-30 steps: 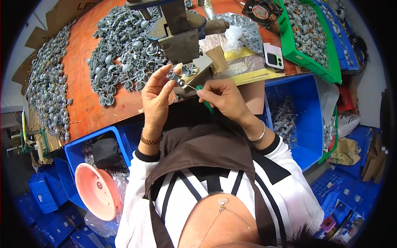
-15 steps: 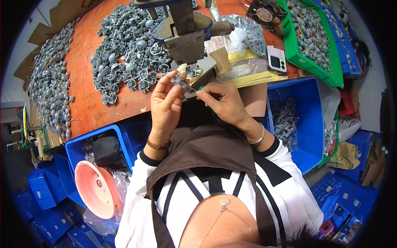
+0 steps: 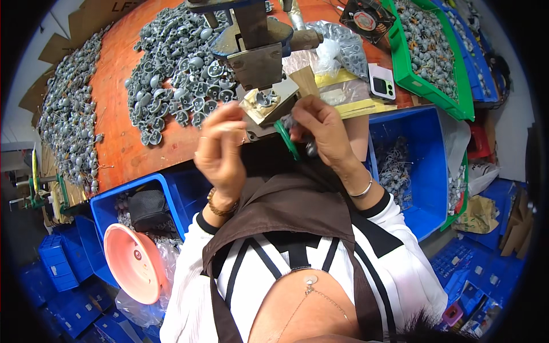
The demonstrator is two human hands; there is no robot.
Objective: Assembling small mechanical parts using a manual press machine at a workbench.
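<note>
Our left hand is now hanging lower and well apart from our right hand; half a second ago the two were nearly meeting. With right thumb and fingers closing together, we seem to be pinching a small grey part above the desk's front edge, while our left fingers, blurred, are curling loosely apart and looking empty. Motion is smearing the part and our fingers are half covering it, so we cannot be telling its long axis or where it is pointing. Just beside it, a curved green strip is slanting from upper left to lower right, and a black rounded thing is showing below our right thumb. Near the desk's front edge, a pale block is carrying a grey shell, with a steel press head hanging above and blocking our view behind. Grey shells are heaping up mid-desk, and more grey pieces are lining its left edge. Toward the desk's right edge, a phone is lying near a green tray.
</note>
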